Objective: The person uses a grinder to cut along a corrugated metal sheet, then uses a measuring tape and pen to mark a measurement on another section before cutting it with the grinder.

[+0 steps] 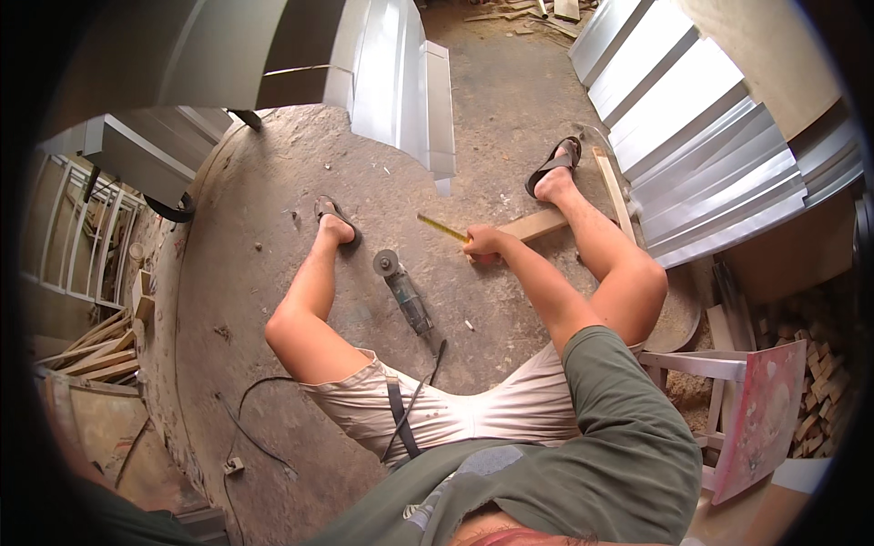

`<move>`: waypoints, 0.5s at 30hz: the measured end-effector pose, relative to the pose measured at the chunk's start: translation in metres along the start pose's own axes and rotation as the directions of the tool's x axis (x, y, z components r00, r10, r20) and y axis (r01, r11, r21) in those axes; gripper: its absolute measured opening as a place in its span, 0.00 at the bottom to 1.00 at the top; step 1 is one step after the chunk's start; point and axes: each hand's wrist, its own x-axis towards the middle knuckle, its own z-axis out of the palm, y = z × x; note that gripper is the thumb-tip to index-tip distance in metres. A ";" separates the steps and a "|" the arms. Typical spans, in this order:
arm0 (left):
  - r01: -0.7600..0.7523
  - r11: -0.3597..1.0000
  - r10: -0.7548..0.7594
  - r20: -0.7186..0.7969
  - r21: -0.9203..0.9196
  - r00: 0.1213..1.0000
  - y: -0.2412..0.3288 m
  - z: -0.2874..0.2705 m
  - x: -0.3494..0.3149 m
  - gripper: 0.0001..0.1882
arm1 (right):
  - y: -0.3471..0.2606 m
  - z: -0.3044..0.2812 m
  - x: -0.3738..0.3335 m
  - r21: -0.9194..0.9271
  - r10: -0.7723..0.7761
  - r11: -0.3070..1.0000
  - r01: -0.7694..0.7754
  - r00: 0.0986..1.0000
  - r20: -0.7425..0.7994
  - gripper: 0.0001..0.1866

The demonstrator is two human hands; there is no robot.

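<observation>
My right hand (485,242) is low over the floor between my spread legs, its fingers closed on a tape measure. The yellow blade (442,227) sticks out to the left of the fingers; the case is hidden in my grip. Right beside the hand, a short wooden board (537,225) runs from it toward my right foot; whether they touch I cannot tell. An angle grinder (406,296) with a round disc lies left of and nearer than the hand, apart from it. Only part of my left arm shows at the lower left edge; the left hand is out of sight.
A black cord (238,414) trails over the concrete floor at the left. Corrugated metal sheets (719,146) stand at the right, more metal panels (391,82) at the upper left. A wooden strip (614,191) lies by my right foot. A red-topped stool (760,419) and stacked wood blocks (824,391) are at lower right.
</observation>
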 end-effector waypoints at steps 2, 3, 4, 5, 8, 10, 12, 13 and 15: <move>0.010 0.992 -0.010 -0.001 -0.128 1.000 0.005 0.002 0.005 0.15 | 0.003 -0.011 0.001 -0.109 0.061 0.993 -0.040 0.979 0.195 0.15; 0.025 0.980 -0.026 0.000 -0.198 1.000 0.003 0.005 0.006 0.15 | -0.002 -0.016 0.000 -0.166 0.136 0.982 -0.088 0.942 0.307 0.15; 0.044 0.964 -0.045 0.005 -0.264 0.999 -0.002 0.005 0.005 0.15 | -0.009 -0.021 -0.004 -0.232 0.215 0.965 -0.125 0.883 0.417 0.16; 0.057 0.943 -0.058 0.009 -0.329 0.998 -0.004 0.002 0.007 0.15 | -0.016 -0.025 -0.010 -0.303 0.297 0.940 -0.154 0.807 0.511 0.16; 0.091 0.839 -0.088 0.031 -0.537 0.996 -0.005 -0.004 0.008 0.14 | -0.013 -0.014 -0.046 -0.479 0.421 0.873 -0.089 0.633 0.650 0.18; 0.113 0.746 -0.114 0.042 -0.657 0.993 -0.006 -0.010 0.006 0.14 | -0.018 -0.006 -0.081 -0.455 0.404 0.887 -0.080 0.612 0.680 0.15; 0.114 0.652 -0.115 0.050 -0.750 0.992 0.003 -0.022 0.004 0.14 | -0.016 -0.006 -0.106 -0.239 0.249 0.966 -0.095 0.590 0.768 0.13; 0.111 0.602 -0.117 0.050 -0.791 0.992 0.007 -0.027 0.006 0.14 | -0.023 -0.008 -0.112 -0.177 0.188 0.981 -0.076 0.560 0.807 0.13; 0.093 0.511 -0.118 0.037 -0.855 0.992 0.018 -0.039 0.009 0.14 | -0.032 -0.009 -0.123 -0.004 0.033 0.999 -0.055 0.548 0.836 0.13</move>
